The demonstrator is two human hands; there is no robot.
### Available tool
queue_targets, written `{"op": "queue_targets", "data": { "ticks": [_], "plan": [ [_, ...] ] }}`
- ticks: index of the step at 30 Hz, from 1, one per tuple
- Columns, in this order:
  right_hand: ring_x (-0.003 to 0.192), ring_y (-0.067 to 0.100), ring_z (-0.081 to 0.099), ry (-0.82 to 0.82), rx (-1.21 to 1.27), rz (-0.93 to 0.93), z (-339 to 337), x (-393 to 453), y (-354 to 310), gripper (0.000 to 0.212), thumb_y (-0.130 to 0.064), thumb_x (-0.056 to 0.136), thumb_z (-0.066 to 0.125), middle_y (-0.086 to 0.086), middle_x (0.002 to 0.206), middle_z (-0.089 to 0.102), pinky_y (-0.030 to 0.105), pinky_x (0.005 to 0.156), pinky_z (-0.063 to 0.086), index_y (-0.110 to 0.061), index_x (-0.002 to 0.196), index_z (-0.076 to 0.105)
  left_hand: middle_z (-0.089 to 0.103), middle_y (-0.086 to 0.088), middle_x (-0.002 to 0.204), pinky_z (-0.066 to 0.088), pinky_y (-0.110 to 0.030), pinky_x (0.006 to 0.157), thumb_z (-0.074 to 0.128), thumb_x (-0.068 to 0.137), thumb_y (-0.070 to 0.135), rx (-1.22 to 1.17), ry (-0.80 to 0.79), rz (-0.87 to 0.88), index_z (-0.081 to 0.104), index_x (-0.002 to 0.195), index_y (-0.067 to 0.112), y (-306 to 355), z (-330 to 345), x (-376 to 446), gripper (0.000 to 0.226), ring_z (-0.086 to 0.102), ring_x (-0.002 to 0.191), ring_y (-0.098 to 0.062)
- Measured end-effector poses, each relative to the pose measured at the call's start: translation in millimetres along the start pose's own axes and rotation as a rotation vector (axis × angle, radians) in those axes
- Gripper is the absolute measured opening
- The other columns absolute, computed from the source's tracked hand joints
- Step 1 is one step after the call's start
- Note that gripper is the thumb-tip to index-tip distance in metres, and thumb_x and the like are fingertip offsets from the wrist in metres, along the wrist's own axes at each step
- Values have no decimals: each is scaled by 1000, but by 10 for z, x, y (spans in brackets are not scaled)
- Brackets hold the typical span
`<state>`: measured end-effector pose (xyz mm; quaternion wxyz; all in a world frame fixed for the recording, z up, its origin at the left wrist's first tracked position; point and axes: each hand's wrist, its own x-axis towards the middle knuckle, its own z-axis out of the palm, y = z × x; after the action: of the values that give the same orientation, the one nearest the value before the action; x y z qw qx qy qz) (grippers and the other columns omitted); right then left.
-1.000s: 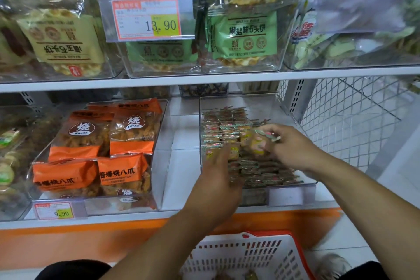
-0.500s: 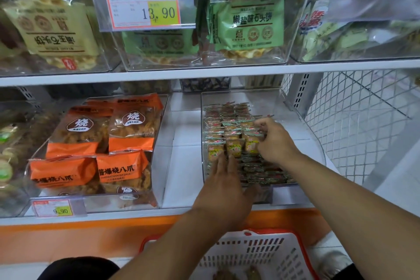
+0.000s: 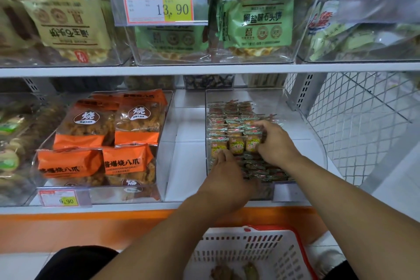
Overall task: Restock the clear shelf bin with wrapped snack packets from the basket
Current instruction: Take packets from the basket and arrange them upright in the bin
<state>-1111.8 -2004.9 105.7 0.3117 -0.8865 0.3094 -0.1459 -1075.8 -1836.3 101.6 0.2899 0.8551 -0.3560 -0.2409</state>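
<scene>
Both hands inside the clear shelf bin among wrapped snack packets: left hand flat, released; right hand curled, grasping packets. Basket lies near, below.

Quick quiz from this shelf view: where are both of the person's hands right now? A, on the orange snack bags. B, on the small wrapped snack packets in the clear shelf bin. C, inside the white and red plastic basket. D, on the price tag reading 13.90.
B: the left hand and right hand both rest on the small wrapped snack packets inside the clear shelf bin, above the white and red plastic basket.
</scene>
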Motion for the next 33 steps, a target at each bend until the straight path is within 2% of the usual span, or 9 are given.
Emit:
{"op": "queue_targets", "data": {
  "ticks": [6,12,14,16,18,22,25,28,33],
  "plan": [
    [110,15,61,227,99,-108,-149,-205,-163,44,-3,87,69,-6,114,48,21,94,45,-25,125,63,60,-10,132,53,-41,100,71,88,40,-112,-25,-72,57,136,17,107,-167,67,56,60,116,-26],
    [84,13,61,421,195,-724,17,-904,-340,16,5,82,61,0,90,64,25,73,50,-10,83,67,69,-3,102,41,-10,65,64,84,3,75,209,210,71,116,18,-3,-268,-407,36,62,83,-14],
    [78,22,59,317,190,-829,303,-1180,-181,12,5,79,60,8,85,62,31,66,47,-6,77,64,74,-5,98,54,-19,70,60,80,-7,43,358,333,78,101,16,-190,-281,-641,36,65,78,-15],
    [79,24,60,100,86,-768,652,-1447,115,10,-1,81,60,7,89,63,32,63,47,-9,80,66,73,-1,91,59,-35,76,59,81,-8,-5,421,371,76,87,16,-457,-206,-824,31,68,81,-17],
    [92,25,66,-249,-170,-550,1051,-1648,504,13,-12,87,60,4,102,69,34,75,53,-17,92,70,71,3,87,57,-35,74,62,81,-8,-21,361,314,72,84,20,-791,-20,-948,29,67,78,-12],
    [124,27,57,-773,-285,-11,1819,-1985,1190,36,-30,96,58,4,136,60,41,104,47,-29,131,61,68,0,123,53,-34,97,68,84,5,132,-42,8,67,114,24,-1655,585,-1077,35,66,108,-18],
    [128,31,51,-771,-176,171,2239,-2201,1430,62,-32,87,67,10,142,50,47,104,45,-36,146,47,56,-3,143,43,-28,107,65,89,14,231,-279,-149,57,136,20,-2293,1035,-1169,48,55,127,-21],
    [135,34,48,-591,-253,13,2632,-2330,1650,78,-26,80,77,6,154,42,50,102,49,-30,150,43,50,-3,144,42,-30,101,70,84,16,259,-365,-246,53,136,25,-2744,1374,-1236,55,53,129,-26],
    [150,37,14,-836,-473,112,3042,-2233,1846,125,-38,73,86,-1,167,-9,51,103,48,-47,156,-7,25,-10,158,20,-44,123,71,85,18,231,-421,-285,30,154,19,-3184,1878,-1119,81,25,147,-33]
  ]
}}
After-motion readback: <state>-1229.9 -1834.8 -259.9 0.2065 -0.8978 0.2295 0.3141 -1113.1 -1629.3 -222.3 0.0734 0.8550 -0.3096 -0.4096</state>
